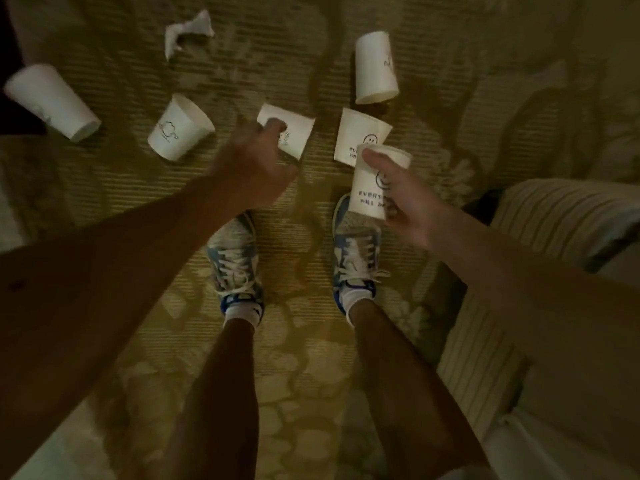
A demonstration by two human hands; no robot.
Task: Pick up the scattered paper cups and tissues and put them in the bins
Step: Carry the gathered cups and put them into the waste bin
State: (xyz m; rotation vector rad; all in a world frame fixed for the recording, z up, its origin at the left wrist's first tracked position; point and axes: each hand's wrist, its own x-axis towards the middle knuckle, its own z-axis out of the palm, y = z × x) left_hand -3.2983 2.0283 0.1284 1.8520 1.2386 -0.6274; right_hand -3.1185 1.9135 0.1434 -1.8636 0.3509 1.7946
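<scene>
Several white paper cups lie on the patterned carpet [242, 57]. My left hand [254, 161] reaches down to a small cup with a doodle [296, 135]; its fingers curl over the cup's left end, and the hand is blurred. My right hand [407, 202] grips a smiley-print cup [367, 192] just above my right shoe. A matching smiley cup [358, 133] lies right behind it. Another cup [375, 69] lies further back, and two more lie at the left [180, 128] and far left [52, 102]. A crumpled tissue [188, 31] sits at the top left.
My two blue and white shoes [235, 261] stand on the carpet below the cups. A striped cushion or sofa edge [561, 216] fills the right side. A dark piece of furniture [8, 39] borders the upper left. No bin is in view.
</scene>
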